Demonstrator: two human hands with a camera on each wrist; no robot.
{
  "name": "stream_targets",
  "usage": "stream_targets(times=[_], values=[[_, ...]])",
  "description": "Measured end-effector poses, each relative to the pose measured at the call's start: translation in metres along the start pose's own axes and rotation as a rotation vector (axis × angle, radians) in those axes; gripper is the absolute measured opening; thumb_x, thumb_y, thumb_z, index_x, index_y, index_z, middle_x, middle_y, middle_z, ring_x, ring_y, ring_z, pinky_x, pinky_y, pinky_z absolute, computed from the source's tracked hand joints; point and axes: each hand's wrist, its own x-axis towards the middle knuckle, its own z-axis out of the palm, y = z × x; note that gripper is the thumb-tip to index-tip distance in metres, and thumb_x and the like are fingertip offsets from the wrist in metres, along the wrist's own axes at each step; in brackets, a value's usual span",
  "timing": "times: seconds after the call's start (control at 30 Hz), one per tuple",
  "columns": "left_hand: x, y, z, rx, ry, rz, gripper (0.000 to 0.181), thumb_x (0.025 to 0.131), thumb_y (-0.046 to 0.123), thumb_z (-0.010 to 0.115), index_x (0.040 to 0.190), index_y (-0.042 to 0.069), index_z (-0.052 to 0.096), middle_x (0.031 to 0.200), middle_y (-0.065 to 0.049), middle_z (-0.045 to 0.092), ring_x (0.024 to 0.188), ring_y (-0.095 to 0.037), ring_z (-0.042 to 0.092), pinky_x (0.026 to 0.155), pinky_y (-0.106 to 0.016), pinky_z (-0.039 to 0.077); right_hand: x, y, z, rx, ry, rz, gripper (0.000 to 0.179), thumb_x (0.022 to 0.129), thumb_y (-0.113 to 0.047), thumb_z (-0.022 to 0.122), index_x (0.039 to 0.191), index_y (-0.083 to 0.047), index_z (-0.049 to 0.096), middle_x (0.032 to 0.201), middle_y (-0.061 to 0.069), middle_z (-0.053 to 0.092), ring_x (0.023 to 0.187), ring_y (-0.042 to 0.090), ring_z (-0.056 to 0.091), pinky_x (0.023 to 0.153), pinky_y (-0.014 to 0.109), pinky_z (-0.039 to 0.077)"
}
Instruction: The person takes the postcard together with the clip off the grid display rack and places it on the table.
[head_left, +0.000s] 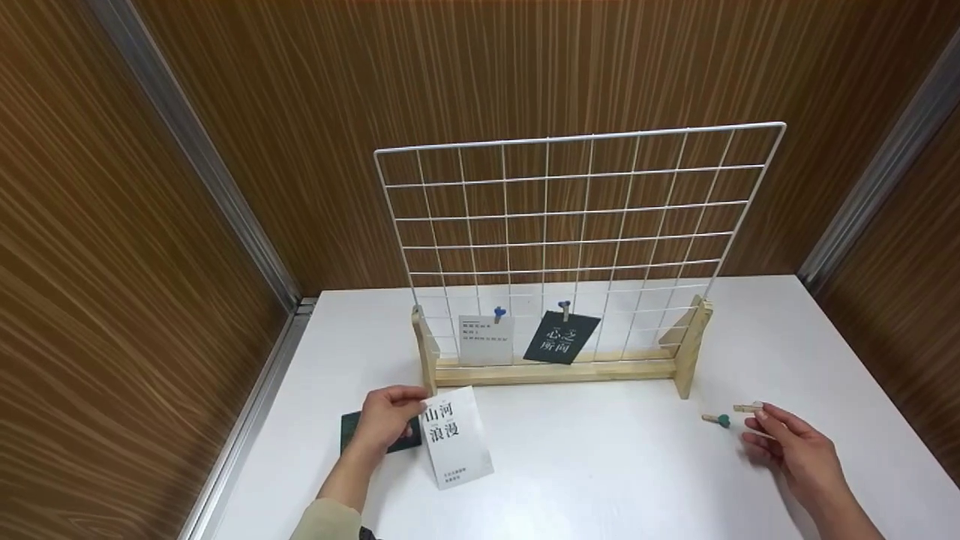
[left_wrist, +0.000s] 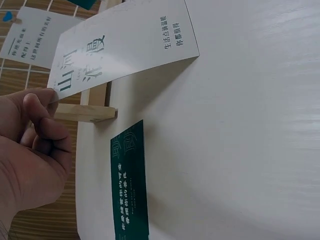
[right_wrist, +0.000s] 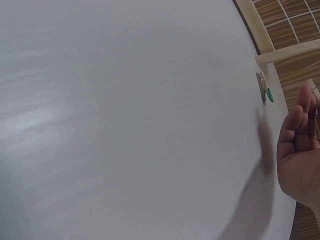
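Note:
My left hand pinches a white card with dark Chinese characters by its upper left corner; in the left wrist view the card is lifted off the table. Beneath that hand lies a dark green card, partly covered by the hand in the head view. On the right, my right hand holds a small wooden clothespin between thumb and fingertips, above the table. Just left of it lies another clothespin with a green heart, seen also in the right wrist view as a green-tipped clothespin.
A white wire grid stands in a wooden base at the back of the white table. Blue-topped clothespins fix a white card and a black card to its lower part. Wood-grain walls surround the table.

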Motion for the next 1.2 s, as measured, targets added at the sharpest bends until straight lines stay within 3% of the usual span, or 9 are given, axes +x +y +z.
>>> stream_targets(times=[0.4, 0.73, 1.2], values=[[0.000, -0.008, 0.003, 0.024, 0.005, -0.016, 0.023, 0.098, 0.003, 0.072, 0.121, 0.003, 0.077, 0.105, -0.008, 0.078, 0.085, -0.022, 0.067, 0.062, -0.026, 0.052, 0.004, 0.003, -0.006, 0.011, 0.000, 0.027, 0.017, 0.102, -0.027, 0.074, 0.091, -0.039, 0.078, 0.091, -0.006, 0.080, 0.084, 0.011, 0.078, 0.076, 0.029, 0.063], [0.003, -0.011, 0.005, 0.021, 0.005, -0.020, 0.025, 0.098, 0.002, 0.071, 0.122, 0.001, 0.076, 0.104, -0.008, 0.077, 0.085, -0.023, 0.068, 0.065, -0.028, 0.054, 0.005, 0.006, -0.008, 0.038, 0.001, 0.036, 0.019, 0.103, -0.025, 0.073, 0.090, -0.037, 0.079, 0.090, -0.005, 0.080, 0.083, 0.011, 0.078, 0.073, 0.028, 0.062], [0.007, -0.016, 0.012, 0.001, 0.005, -0.036, 0.024, 0.097, -0.002, 0.071, 0.121, -0.001, 0.076, 0.100, -0.008, 0.076, 0.082, -0.022, 0.066, 0.062, -0.025, 0.053, 0.015, 0.006, 0.000, -0.017, 0.015, 0.035, 0.019, 0.106, -0.023, 0.070, 0.095, -0.036, 0.076, 0.093, -0.004, 0.080, 0.085, 0.012, 0.076, 0.073, 0.029, 0.061]])
